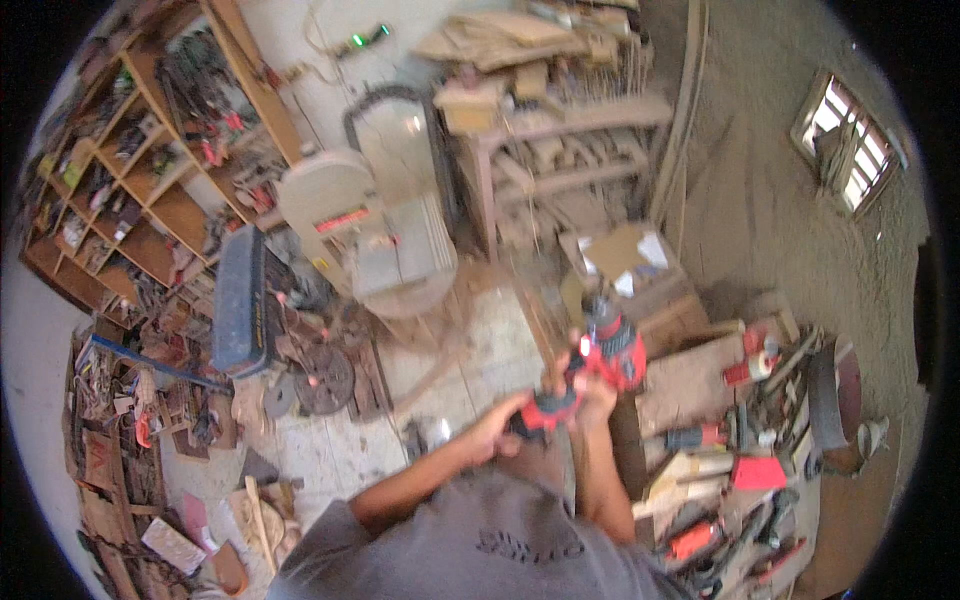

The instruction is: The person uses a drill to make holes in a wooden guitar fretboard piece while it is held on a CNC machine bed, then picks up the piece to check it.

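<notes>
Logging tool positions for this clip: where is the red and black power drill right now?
In the head view, the power drill sits right of centre, gripped by both the left hand and right hand, just left of the cluttered workbench.

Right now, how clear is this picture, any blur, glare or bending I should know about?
Head view: soft throughout, with motion smear over the red drill and both hands, left hand and right hand; daylight washes out the barred window; fisheye bends the wooden shelves and workbench toward the rim; the corners are black.
</notes>
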{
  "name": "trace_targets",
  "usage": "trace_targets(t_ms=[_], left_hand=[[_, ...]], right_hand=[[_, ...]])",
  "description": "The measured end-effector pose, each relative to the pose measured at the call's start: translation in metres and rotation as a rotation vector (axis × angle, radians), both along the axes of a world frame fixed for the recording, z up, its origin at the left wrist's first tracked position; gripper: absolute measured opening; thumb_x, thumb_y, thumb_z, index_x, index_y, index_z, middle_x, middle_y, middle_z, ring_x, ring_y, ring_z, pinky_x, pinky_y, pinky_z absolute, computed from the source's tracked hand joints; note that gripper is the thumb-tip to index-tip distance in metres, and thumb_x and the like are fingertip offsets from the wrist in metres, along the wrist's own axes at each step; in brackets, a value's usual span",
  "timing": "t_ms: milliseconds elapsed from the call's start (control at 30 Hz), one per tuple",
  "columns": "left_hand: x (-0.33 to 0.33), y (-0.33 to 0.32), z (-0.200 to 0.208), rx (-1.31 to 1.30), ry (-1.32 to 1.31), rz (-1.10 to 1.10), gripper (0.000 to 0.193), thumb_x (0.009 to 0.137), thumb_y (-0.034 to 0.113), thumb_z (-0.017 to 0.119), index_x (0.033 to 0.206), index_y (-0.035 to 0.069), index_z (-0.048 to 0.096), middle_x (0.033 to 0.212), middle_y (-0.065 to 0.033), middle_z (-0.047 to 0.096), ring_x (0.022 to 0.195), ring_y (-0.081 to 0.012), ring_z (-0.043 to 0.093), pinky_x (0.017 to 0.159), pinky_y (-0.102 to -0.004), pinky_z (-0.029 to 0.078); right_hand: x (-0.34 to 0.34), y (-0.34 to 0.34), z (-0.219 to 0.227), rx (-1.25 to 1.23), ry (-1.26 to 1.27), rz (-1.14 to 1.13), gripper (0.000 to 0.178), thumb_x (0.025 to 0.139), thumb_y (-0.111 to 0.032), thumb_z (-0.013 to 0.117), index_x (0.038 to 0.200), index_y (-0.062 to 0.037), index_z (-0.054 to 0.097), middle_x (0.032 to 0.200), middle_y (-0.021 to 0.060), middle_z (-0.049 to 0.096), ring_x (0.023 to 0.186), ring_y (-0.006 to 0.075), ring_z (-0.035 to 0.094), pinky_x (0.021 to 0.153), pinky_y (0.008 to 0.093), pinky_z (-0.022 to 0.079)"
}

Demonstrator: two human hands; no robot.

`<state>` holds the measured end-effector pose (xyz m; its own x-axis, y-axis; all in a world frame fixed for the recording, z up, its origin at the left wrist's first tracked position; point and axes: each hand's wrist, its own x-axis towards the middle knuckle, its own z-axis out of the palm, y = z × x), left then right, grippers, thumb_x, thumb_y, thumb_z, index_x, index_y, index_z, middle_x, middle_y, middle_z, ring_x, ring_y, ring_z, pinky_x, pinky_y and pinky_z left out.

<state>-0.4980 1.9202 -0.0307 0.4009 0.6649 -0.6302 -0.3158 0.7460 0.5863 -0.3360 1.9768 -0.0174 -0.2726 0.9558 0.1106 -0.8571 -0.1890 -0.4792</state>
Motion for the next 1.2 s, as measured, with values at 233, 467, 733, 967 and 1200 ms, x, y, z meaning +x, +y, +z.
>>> trace_targets(t_ms=[233,467,733,967,1200], left_hand=[[-0.007,0.125,0.027,0.077,-0.164,-0.018,0.065,0.094,0.062,0.042,0.113,0.004,0.062,0.074,-0.0115,0.066,0.038,-0.006,0.024,0.038,-0.0227,0.024],[0.006,0.236,0.018,0.138,-0.135,0.136,0.056,0.095,0.056,0.046,0.112,0.005,0.059,0.079,-0.0142,0.068,0.038,-0.0074,0.028,0.037,-0.0229,0.024],[-0.002,0.303,0.025,0.648,0.583,0.48,0.043,0.087,0.036,0.074,0.11,0.001,0.063,0.074,-0.0012,0.06,0.054,-0.0006,0.038,0.048,-0.0221,0.031],[-0.038,0.366,-0.011,0.644,0.67,0.477,0.044,0.083,0.04,0.077,0.093,-0.001,0.061,0.073,-0.0012,0.057,0.071,-0.011,0.05,0.062,-0.0304,0.042],[-0.12,0.383,0.002,0.441,0.368,0.524,0.042,0.085,0.041,0.074,0.095,0.003,0.061,0.076,-0.0016,0.061,0.054,-0.0073,0.046,0.046,-0.0253,0.036]], right_hand=[[-0.018,0.156,-0.005,0.09,0.328,0.224,0.069,0.068,-0.018,0.068,0.134,-0.0036,0.053,0.082,0.0131,0.068,0.071,0.0268,0.064,0.073,0.0412,0.049],[-0.025,0.279,-0.02,0.005,0.207,0.337,0.066,0.073,-0.019,0.067,0.136,-0.0043,0.052,0.087,0.0131,0.072,0.104,0.0432,0.065,0.111,0.0605,0.034],[-0.045,0.373,0.002,-0.132,-0.05,0.268,0.064,0.078,-0.017,0.064,0.138,-0.0063,0.047,0.084,0.0097,0.063,0.07,0.0217,0.061,0.074,0.0437,0.051],[-0.086,0.421,0.0,-0.125,-0.123,0.208,0.062,0.079,-0.019,0.064,0.138,-0.0061,0.047,0.08,0.0087,0.059,0.068,0.0204,0.059,0.071,0.0418,0.052],[-0.084,0.545,0.041,-0.093,-0.057,-0.193,0.053,0.083,-0.014,0.062,0.134,-0.0044,0.051,0.08,0.0076,0.06,0.069,0.0183,0.059,0.071,0.036,0.052]])
